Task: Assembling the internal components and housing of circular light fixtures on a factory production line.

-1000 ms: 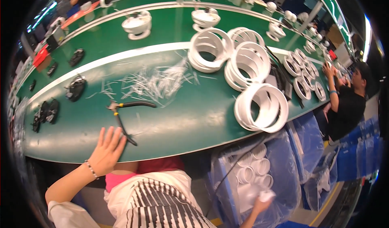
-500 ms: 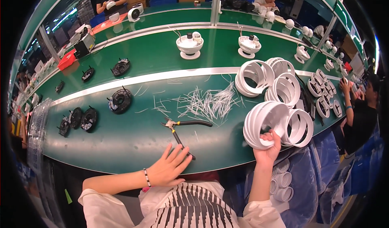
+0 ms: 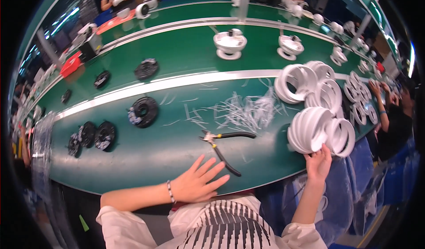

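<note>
My right hand (image 3: 318, 164) is at the lower rim of the nearest stack of white plastic rings (image 3: 302, 131), its fingers bent around the edge of the front ring. Palm down, my left hand (image 3: 199, 180) rests at the table's near edge with fingers spread and nothing in it. Just beyond those fingertips lie side cutters (image 3: 230, 160) with black handles, their jaws apart and pointing left. A loose heap of thin white strips (image 3: 250, 109) lies past the cutters. More stacked white rings (image 3: 292, 85) stand behind and beside the nearest stack.
Several round black parts (image 3: 144, 111) lie on the left of the green table. White bowl-shaped units (image 3: 230, 43) stand on the belt behind. At far right, a co-worker's arm (image 3: 381, 109) reaches toward other white rings (image 3: 358, 91). Plastic bags (image 3: 336, 182) hang below the table edge.
The whole view has shifted, so table items appear farther right. My right hand's fingers, earlier inside the front ring, are now at its lower rim. My left hand stays spread near the cutters.
</note>
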Demonstrator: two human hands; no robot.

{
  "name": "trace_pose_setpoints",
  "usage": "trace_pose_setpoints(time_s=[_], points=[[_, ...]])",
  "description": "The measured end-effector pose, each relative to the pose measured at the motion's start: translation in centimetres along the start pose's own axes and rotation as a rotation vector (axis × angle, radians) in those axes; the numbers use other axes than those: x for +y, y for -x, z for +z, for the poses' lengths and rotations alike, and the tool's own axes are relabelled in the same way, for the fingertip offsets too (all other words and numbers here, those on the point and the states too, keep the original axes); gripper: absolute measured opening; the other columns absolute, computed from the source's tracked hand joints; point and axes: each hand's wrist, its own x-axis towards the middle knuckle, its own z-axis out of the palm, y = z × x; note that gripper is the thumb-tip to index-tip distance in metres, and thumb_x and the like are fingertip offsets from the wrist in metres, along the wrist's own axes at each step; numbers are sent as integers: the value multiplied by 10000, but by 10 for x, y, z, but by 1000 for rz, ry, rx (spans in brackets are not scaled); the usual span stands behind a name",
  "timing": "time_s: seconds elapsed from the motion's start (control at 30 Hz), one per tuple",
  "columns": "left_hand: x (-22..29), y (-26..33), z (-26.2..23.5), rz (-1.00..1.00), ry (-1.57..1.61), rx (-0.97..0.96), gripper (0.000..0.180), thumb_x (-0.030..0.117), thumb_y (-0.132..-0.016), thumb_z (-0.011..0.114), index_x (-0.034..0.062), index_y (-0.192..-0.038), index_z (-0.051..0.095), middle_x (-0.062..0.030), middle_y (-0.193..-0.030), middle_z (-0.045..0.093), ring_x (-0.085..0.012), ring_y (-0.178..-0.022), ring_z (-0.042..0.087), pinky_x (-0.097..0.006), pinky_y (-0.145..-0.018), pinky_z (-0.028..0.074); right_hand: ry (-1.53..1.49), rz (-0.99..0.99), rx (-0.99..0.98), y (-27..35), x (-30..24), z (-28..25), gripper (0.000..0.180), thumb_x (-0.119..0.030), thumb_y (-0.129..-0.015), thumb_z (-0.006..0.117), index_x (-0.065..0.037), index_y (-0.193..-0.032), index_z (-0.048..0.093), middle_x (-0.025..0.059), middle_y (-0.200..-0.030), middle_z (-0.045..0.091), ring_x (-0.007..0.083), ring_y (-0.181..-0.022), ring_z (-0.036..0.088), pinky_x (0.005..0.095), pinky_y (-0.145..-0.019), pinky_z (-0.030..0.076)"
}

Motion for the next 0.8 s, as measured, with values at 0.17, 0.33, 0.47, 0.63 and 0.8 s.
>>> trace_pose_setpoints(time_s=[0.17, 0.33, 0.47, 0.63, 0.8], points=[[-105, -56, -57, -162, -300, 115, 600, 223, -645, 640, 66, -1180, 420, -180, -1341, 250, -412, -1226, 220, -558, -977, 182, -8, -290, 116, -21, 23, 2, 446, -234, -857, 418, 22, -1215, 344, 99, -1243, 402, 201, -1128, 379, 332, -960, 254], [-267, -35, -80, -868, -676, 147, 575, 212, -666, 640, 37, -1154, 392, -160, -1339, 221, -332, -1217, 261, -535, -895, 315, 67, -299, 45, -28, 40, -50, 364, -266, -911, 317, -9, -1146, 420, 90, -1194, 441, 160, -1088, 390, 324, -937, 259], [-325, -42, -55, -1234, -301, -21, 513, 129, -627, 573, 145, -1132, 488, -128, -1277, 346, -289, -1131, 413, -447, -897, 396, 520, -574, 200, 56, 46, -2, 543, -252, -872, 390, -51, -1329, 175, 181, -1391, 88, 291, -1294, 99, 440, -1036, 58], [-325, -30, -57, -1151, -468, -16, 181, 87, -706, 555, 74, -872, 627, -132, -931, 608, -262, -872, 595, -346, -734, 492, 979, -779, 218, 98, 52, 26, 389, -117, -901, 362, 20, -1260, 311, 239, -1310, 247, 328, -1183, 331, 382, -960, 298], [-299, 12, -104, -1029, -466, 125, 142, 150, -693, 578, 140, -819, 642, -106, -790, 616, -286, -771, 586, -395, -692, 477, 1417, -1343, -121, 96, 66, 47, 392, -107, -914, 281, 61, -1268, 259, 324, -1299, 193, 426, -1192, 278, 472, -947, 286]])
